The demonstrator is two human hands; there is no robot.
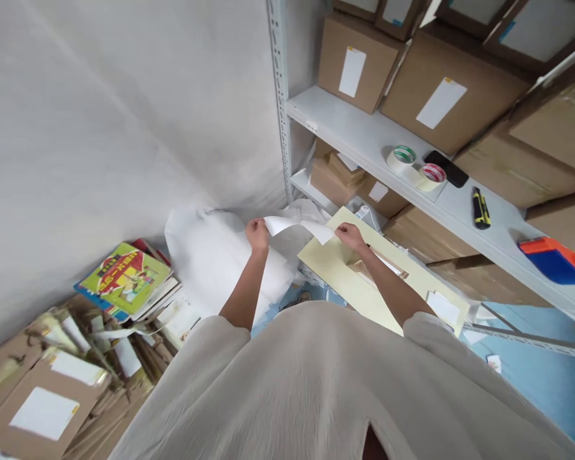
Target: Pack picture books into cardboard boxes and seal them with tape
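A white paper strip [278, 224] is stretched between my two hands, bowed upward in the middle. My left hand [257, 235] pinches its left end, and my right hand [349, 236] pinches the right end. Below the right hand and forearm is a pale yellow tabletop [316, 254]. A brown item [363, 269], partly covered by my right forearm, lies on it. White papers [443, 308] rest near the table's right end. Behind my left hand is a large heap of white plastic sheeting [215, 255].
A metal shelf [359, 124] on the right holds cardboard boxes [426, 89], tape rolls [402, 158], a black phone [446, 168], a yellow-black utility knife [480, 209] and a blue-orange tool [558, 260]. Picture books [129, 278] and brown packages [52, 390] are stacked at left.
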